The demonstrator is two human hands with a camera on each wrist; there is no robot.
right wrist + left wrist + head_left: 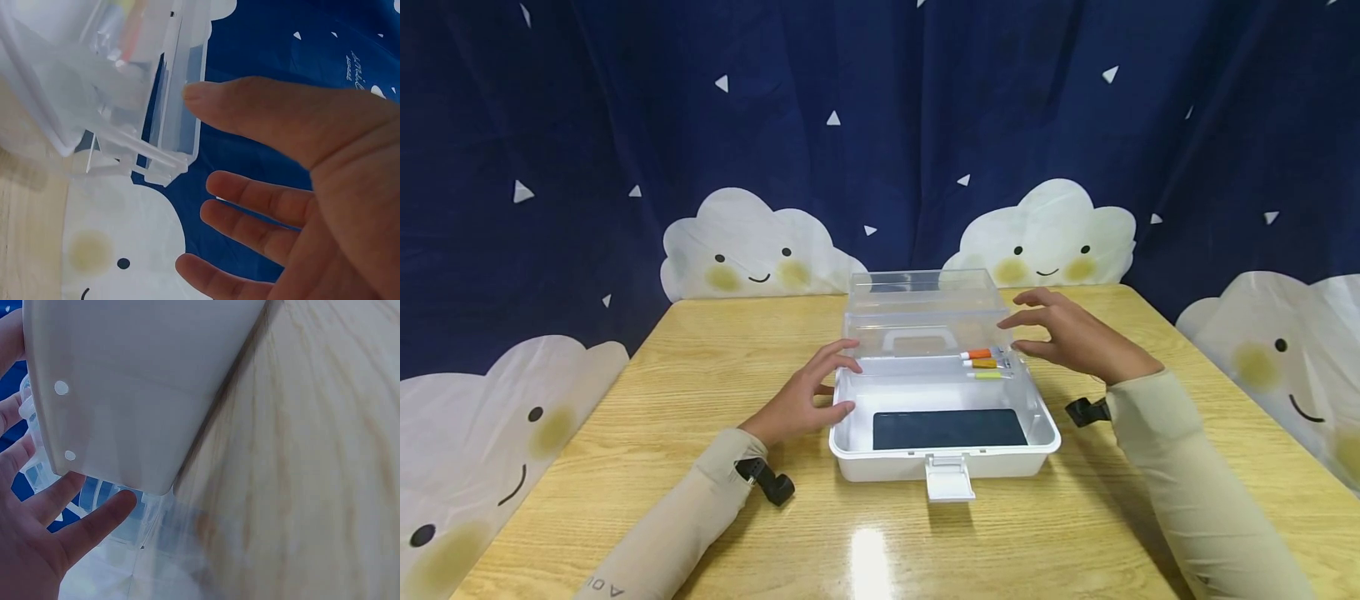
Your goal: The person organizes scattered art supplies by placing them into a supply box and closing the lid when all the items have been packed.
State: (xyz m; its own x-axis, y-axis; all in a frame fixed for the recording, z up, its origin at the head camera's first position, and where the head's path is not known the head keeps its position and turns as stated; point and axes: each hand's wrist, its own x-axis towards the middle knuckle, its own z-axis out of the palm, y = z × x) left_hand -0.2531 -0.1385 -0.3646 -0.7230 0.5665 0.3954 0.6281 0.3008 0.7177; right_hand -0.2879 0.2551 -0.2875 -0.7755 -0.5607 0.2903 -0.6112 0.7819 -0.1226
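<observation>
A white plastic storage box (880, 468) stands on the table with its clear lid (928, 296) swung back. On the clear ledge along its back lie small tubes: an orange tube (979, 354), an amber tube (981, 364) and a yellow-green tube (988, 375). Inside, a dark flat rectangular thing (949, 429) covers part of the floor. My left hand (805, 398) is at the box's left side, fingers spread near the rim. Beside the lid's right edge, my right hand (1067, 333) has its fingers apart and holds nothing. Thumb contact with the lid is unclear.
The wooden table (737, 350) extends around the box. A white latch flap (949, 481) hangs open at the box's front. Behind the table hangs a dark blue curtain (775, 150) with white clouds. Each wrist carries a small black camera.
</observation>
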